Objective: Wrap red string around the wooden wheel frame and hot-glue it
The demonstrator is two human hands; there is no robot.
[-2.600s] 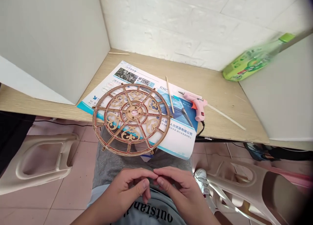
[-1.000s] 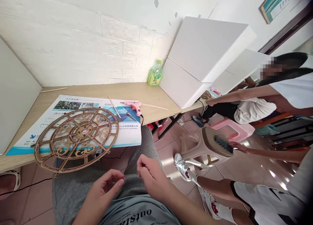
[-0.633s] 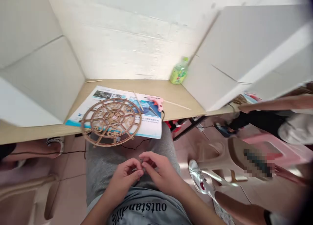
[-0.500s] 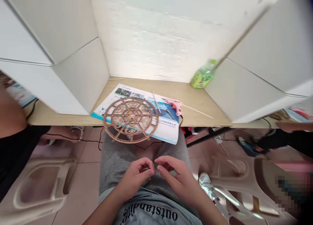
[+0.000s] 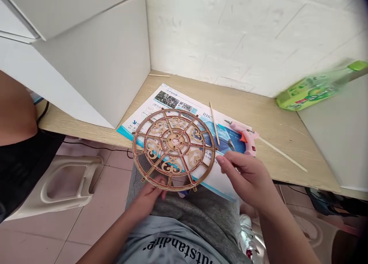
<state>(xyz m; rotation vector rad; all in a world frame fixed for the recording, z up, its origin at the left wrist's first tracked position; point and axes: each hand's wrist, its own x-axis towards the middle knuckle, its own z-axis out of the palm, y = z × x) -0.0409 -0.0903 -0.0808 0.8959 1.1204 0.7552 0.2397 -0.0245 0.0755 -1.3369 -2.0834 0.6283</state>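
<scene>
1. You are sitting at a wooden tabletop (image 5: 276, 156) facing a white wall (image 5: 230, 34).
2. Your round fretwork wheel (image 5: 174, 141) is sitting face-up on a flyer (image 5: 143, 118), overhanging the tabletop's front edge.
3. Your left hand (image 5: 148, 199) is curling beneath the wheel's lower rim, though you cannot tell whether it is touching. Your right hand (image 5: 247, 176) is hanging open just beside the wheel, fingers apart, pinching nothing.

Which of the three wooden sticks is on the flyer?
The stick just right of the fretwork wheel, on the flyer. The other two lie on the tabletop: one at the back, one running right from the pink glue gun.
</scene>
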